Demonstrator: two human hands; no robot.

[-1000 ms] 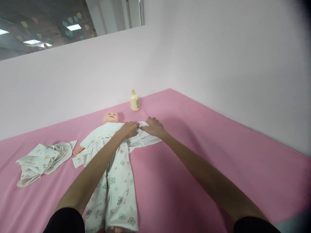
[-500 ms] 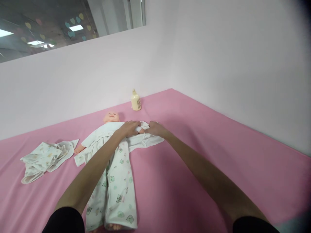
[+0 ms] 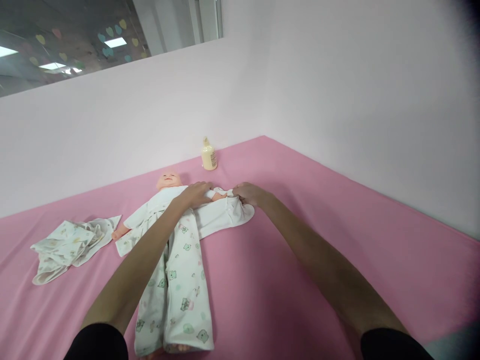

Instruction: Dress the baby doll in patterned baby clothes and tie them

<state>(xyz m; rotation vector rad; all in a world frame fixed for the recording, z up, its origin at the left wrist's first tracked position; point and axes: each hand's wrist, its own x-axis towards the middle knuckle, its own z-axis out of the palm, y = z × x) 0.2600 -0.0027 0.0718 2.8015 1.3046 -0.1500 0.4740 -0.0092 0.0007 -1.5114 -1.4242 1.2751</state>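
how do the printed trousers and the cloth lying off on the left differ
The trousers lie fairly flat over the legs of the doll, while the cloth sits crumpled beside it. The trousers show two clear legs; the cloth's shape is lost in its folds. The trousers' green print stands out, whereas the cloth's looks fainter. Both are whitish and rest on the pink sheet.

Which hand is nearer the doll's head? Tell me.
Left. The left hand is to the right of the doll's head, slightly lower in view; the right hand is farther right, gripping the white cloth.
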